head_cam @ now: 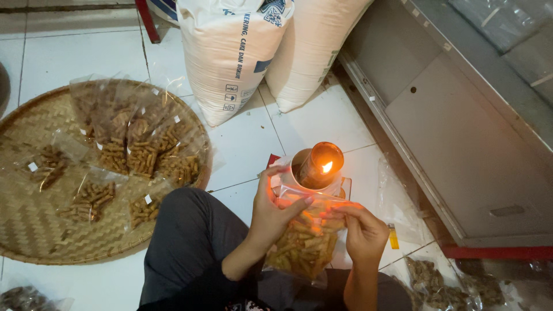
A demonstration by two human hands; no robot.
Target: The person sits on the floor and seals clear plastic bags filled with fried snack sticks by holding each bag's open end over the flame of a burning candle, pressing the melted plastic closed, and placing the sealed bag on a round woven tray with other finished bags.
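1. White tiled floor (75,55), person sitting on it, dark trousers, one knee up at the bottom middle.
2. Grey metal cabinet (455,144) runs along the right side, base sits on the floor.
3. Two big pale sacks (230,57) lean against each other at the top, standing on the tiles.
4. Round woven tray (34,224) on the left, flat on the floor, just beside the raised knee.
5. Several sealed clear packets of brown snack sticks (144,152) lie on the tray, some overlapping.
6. More clear packets with darker snacks (438,285) on the floor at bottom right.
7. Clear plastic bag of snack sticks (302,245) held in front of the person, its top edge up by the flame.
8. Left hand (273,210) gripping the bag's upper left edge, fingers closed on the plastic.
9. Right hand (363,230) pinching the bag's upper right edge, thumb and fingers closed on it.
10. Small lamp with a lit flame (319,167) stands on the floor just beyond the bag top; glows orange.
11. Yellow lighter (393,237) on the tiles, just right of the right hand.
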